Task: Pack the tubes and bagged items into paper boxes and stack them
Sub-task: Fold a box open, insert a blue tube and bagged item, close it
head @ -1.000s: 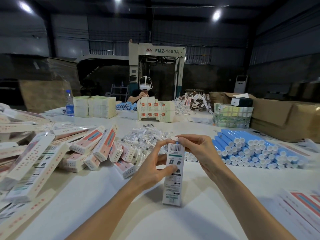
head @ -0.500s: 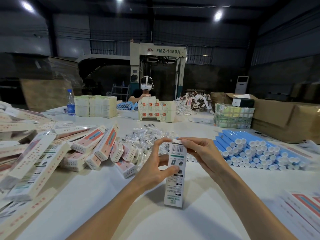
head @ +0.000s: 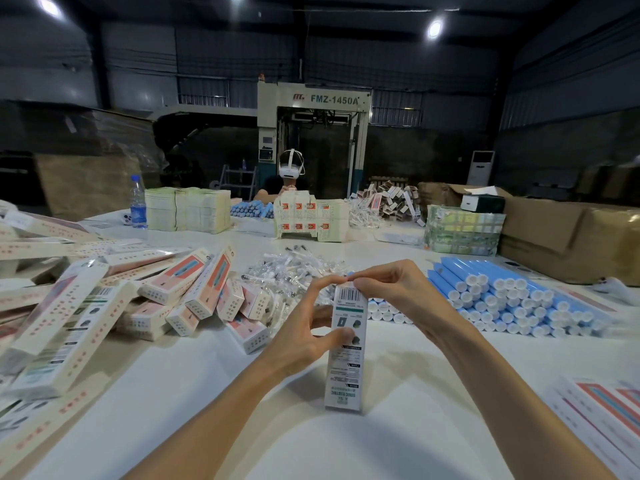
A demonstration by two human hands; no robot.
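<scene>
my left hand (head: 304, 330) grips the upright paper box (head: 346, 344) at mid-height | my right hand (head: 391, 289) pinches its top edge | box foot on bare counter (head: 207, 393), open room around it, packed boxes (head: 194, 289) left, blue tubes (head: 502, 292) right

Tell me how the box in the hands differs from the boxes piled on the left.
The held box stands upright; the piled boxes lie tilted against each other. The left hand and right hand grip the held box; no hand touches the piled boxes. Both are long white printed cartons.
</scene>
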